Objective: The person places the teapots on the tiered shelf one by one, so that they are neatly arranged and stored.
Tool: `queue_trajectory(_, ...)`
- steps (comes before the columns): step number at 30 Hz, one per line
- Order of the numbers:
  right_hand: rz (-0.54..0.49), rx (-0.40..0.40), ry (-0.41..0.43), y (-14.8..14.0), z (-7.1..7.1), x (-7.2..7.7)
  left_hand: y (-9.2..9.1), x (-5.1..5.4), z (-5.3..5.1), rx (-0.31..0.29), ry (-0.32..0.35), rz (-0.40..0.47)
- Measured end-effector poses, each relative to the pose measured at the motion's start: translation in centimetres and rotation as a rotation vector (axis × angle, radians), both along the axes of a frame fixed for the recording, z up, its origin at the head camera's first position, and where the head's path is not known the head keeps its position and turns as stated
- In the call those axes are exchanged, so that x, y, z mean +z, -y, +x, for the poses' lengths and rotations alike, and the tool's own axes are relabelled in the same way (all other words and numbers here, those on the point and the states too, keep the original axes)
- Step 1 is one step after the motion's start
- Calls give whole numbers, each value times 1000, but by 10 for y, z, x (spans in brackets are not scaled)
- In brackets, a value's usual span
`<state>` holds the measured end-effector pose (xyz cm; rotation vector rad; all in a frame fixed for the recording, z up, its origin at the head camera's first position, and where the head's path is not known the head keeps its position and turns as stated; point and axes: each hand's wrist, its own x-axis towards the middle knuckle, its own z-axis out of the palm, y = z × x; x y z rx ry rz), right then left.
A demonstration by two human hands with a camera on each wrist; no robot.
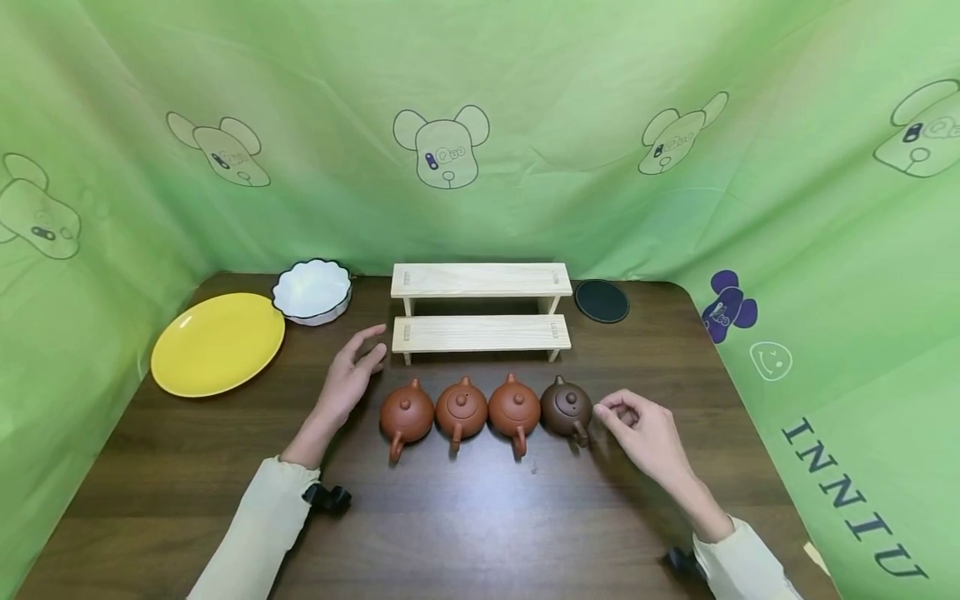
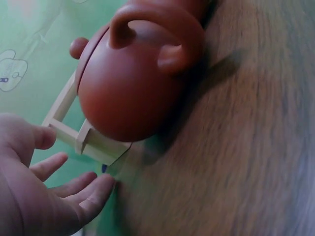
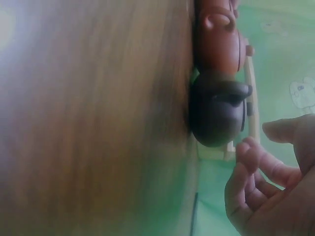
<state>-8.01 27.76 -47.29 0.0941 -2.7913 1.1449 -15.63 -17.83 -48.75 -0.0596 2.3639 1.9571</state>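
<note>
Four small teapots stand side by side: three reddish-brown ones, the left teapot [image 1: 406, 414], the second [image 1: 461, 409] and the third [image 1: 514, 405], then a dark brown teapot [image 1: 566, 408] at the right. Their handles face the person. My left hand [image 1: 350, 377] is above and left of the leftmost teapot, fingers spread and relaxed, holding nothing; the left wrist view shows the hand [image 2: 54, 189] apart from that teapot [image 2: 133, 83]. My right hand [image 1: 647, 432] is just right of the dark teapot, fingers loosely bent, nothing held; in the right wrist view a gap separates it from the dark teapot [image 3: 216, 110].
A two-step wooden stand [image 1: 482, 333] is behind the teapots. At the back left are a yellow plate [image 1: 217, 344] and a white scalloped bowl [image 1: 312, 290]. A dark round coaster [image 1: 602, 301] lies right of the stand. Green curtain [image 1: 525, 208] surrounds the table's back and sides.
</note>
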Motion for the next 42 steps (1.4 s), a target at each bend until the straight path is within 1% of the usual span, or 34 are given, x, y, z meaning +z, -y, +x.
queue_trajectory(3, -74, 5, 102, 0, 2, -2, -6, -2, -3, 44, 26, 120)
queue_trajectory(5, -133, 19, 169, 0, 4, -4, -10, -2, -4, 67, 31, 164)
queue_trajectory(9, -272, 54, 298, 1, 5, -7, -17, -5, -9, 108, 13, 221)
queue_trajectory(11, -331, 64, 352, 2, 6, -8, -19, -7, -11, 116, 2, 245)
queue_trajectory(13, -360, 72, 390, 3, 7, -9, -20, -10, -14, 112, -6, 255)
queue_trajectory(15, -378, 74, 417, 5, 8, -9, -21, -12, -15, 99, -12, 253)
queue_trajectory(19, -400, 89, 442, 6, 8, -10, -22, -14, -16, 56, -16, 235)
queue_trajectory(24, -492, 85, 528, 6, 8, -13, -22, -17, -17, 27, -6, 244)
queue_trajectory(26, -539, 88, 562, 6, 8, -15, -22, -19, -17, 19, -20, 238)
queue_trajectory(29, -586, 96, 588, 5, 8, -17, -21, -22, -17, 12, -52, 215)
queue_trajectory(34, -643, 100, 612, 5, 8, -18, -19, -29, -17, 21, -70, 215)
queue_trajectory(42, -723, 124, 602, 5, 10, -16, -17, -32, -19, 19, -78, 220)
